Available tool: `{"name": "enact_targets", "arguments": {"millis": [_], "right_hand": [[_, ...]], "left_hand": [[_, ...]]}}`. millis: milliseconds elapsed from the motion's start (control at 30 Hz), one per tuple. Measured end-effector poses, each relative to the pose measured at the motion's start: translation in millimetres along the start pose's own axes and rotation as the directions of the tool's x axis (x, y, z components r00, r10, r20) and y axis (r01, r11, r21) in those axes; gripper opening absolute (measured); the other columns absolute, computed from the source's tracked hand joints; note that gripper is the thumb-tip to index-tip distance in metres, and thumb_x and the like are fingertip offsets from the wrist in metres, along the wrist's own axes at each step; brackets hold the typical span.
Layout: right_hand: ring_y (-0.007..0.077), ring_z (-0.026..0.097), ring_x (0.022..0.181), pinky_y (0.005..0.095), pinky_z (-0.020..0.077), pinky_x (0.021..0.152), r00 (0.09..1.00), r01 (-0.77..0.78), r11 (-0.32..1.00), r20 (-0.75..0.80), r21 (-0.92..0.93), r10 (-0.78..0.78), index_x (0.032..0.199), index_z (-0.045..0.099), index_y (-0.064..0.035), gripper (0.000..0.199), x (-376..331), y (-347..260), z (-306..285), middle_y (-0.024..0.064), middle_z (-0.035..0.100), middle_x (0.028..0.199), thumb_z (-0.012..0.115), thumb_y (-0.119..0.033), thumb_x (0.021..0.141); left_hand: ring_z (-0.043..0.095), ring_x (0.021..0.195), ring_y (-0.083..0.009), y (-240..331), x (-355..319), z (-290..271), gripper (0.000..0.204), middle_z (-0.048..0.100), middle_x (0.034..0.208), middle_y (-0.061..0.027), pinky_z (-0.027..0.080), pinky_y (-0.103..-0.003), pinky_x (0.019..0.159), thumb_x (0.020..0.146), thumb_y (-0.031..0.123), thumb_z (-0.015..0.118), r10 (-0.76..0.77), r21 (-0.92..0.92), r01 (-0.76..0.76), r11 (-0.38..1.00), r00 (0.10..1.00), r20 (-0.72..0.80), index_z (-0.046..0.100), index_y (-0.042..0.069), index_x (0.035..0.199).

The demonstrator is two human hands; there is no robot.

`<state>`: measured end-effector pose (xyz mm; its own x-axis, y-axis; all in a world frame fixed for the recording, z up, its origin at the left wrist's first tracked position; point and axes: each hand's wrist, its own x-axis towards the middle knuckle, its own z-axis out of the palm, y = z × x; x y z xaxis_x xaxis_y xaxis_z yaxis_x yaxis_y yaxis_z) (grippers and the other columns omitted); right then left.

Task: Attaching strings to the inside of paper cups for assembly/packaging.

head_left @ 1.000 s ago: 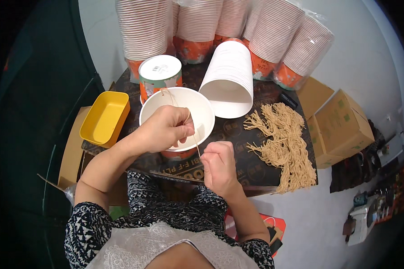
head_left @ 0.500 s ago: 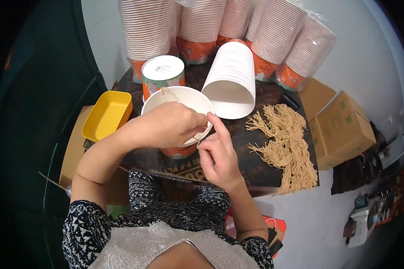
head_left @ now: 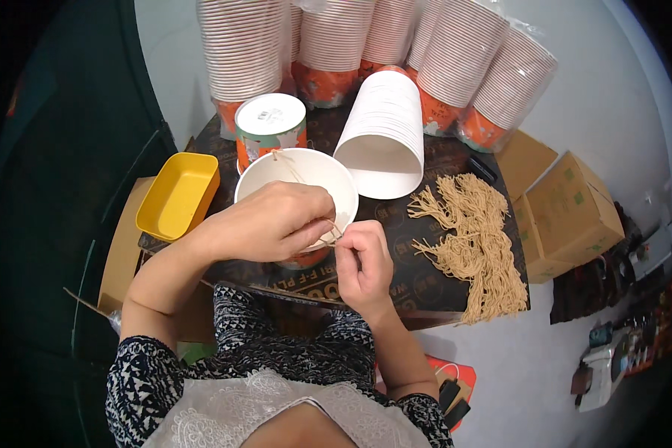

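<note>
In front of me stands a paper bucket [head_left: 332, 172] with a white inside and an orange printed outside. A thin tan string [head_left: 290, 166] hangs inside it from the far rim. Over the bucket's mouth, my left hand [head_left: 287, 220] is closed, its fingertips pinching string near the right side of the rim. My right hand [head_left: 364, 265] is curled just outside that rim, thumb and fingers pressed together on the string. The string runs between both hands; its exact loop or knot is too small to make out.
An upturned printed bucket [head_left: 271, 116] stands behind. Beside it lies a nested stack of white buckets [head_left: 384, 112]. Tan strings [head_left: 474, 246] lie in a bundle at right, near a small black object [head_left: 483, 169]. A yellow tray [head_left: 178, 194] sits left. Bagged bucket stacks [head_left: 243, 52] line the back.
My right index finger, stretched out before, has curled in, and the right hand has dropped slightly. My left hand has shifted a little toward me, drawing the string inside the bucket.
</note>
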<state>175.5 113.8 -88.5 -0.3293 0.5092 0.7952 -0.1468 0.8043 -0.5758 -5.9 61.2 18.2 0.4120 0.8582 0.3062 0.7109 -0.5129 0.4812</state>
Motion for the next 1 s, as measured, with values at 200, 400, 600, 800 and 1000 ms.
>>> {"name": "enact_targets", "arguments": {"millis": [200,400,600,800,1000], "right_hand": [[0.0268,0.06,0.087,0.0329,0.05,0.077,0.989,0.123,0.987,-0.074,-0.099,-0.13,0.099,0.057,-0.0028,0.018,3.0,-1.2,5.3,0.0143,0.058,0.106,0.066,0.005,0.086],[0.0252,0.063,0.091,0.0328,0.0511,0.081,0.997,-0.079,0.983,-0.002,0.165,0.08,0.1,0.058,-0.0017,0.013,-5.7,3.8,10.8,0.0209,0.061,0.119,0.065,0.003,0.09],[0.024,0.061,0.085,0.0305,0.05,0.075,0.989,-0.144,0.959,0.003,0.245,0.148,0.099,0.058,-0.0012,0.011,-11.6,6.6,11.7,0.0144,0.061,0.102,0.065,0.002,0.091],[0.0196,0.055,0.074,0.0287,0.046,0.066,0.986,-0.045,0.978,-0.151,0.202,0.076,0.098,0.058,-0.0021,0.011,-14.9,4.3,18.7,0.0092,0.056,0.088,0.064,0.004,0.09],[0.0112,0.048,0.066,0.0238,0.0417,0.061,0.953,-0.165,0.961,-0.216,0.224,0.214,0.095,0.058,-0.002,0.012,-15.2,-4.9,25.6,0.0046,0.052,0.081,0.065,0.007,0.089]], "left_hand": [[0.062,0.082,-0.0381,1.6,-9.5,4.8,0.013,0.064,0.084,-0.0168,0.049,-0.046,0.074,0.087,0.012,0.065,0.033,0.085,-0.025,0.996,0.995,-0.093,0.061,0.0,0.09],[0.06,0.08,-0.0349,6.1,-0.7,8.5,0.011,0.059,0.081,-0.0137,0.047,-0.044,0.078,0.084,0.011,0.067,0.183,0.214,-0.145,0.966,0.968,-0.171,0.062,0.003,0.089],[0.059,0.084,-0.0344,3.8,1.7,10.6,0.015,0.059,0.085,-0.0136,0.046,-0.044,0.076,0.082,0.007,0.07,0.184,0.2,-0.144,0.969,0.963,-0.199,0.058,0.001,0.089],[0.061,0.085,-0.0349,1.0,-13.5,13.4,0.02,0.059,0.085,-0.0132,0.046,-0.048,0.091,0.08,0.008,0.07,0.192,0.27,-0.138,0.953,0.964,-0.183,0.053,0.004,0.091],[0.063,0.088,-0.0315,10.8,-26.0,18.2,0.018,0.06,0.084,-0.0112,0.042,-0.054,0.104,0.079,0.005,0.072,0.186,0.265,-0.148,0.953,0.974,-0.126,0.057,0.004,0.09]]}}
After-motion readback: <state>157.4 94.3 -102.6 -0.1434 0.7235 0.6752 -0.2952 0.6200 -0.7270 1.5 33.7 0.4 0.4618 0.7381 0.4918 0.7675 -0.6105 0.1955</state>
